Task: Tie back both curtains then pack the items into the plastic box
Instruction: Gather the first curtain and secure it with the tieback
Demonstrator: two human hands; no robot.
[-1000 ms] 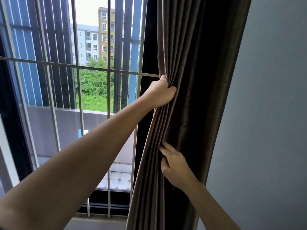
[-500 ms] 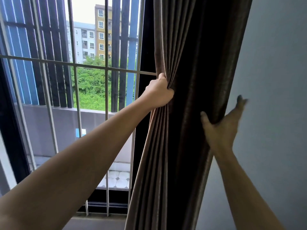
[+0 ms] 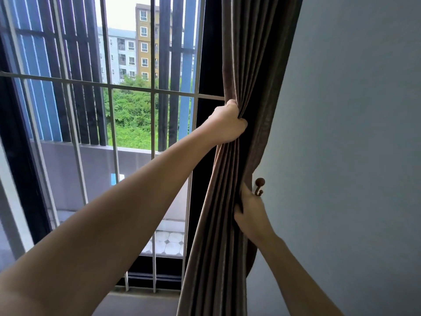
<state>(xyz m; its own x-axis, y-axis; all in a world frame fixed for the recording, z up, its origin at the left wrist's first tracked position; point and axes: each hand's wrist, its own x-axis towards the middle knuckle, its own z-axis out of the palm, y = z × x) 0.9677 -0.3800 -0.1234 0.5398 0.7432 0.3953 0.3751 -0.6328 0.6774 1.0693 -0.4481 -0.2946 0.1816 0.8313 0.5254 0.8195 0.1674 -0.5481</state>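
Both grips sit on the brown curtain (image 3: 250, 65), bunched against the wall (image 3: 353, 133): left hand (image 3: 229, 125) clenched high, right hand (image 3: 251, 210) curled round its edge lower, beside the wall hook (image 3: 259, 185). I see no tieback; any slackening could spill the folds.

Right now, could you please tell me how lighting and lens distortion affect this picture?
Head view: daylight through the window backlights everything, leaving the curtain folds very dark; head view again, the wide lens bows the window bars and leans the curtain; the hook beside the right hand looks sharp.
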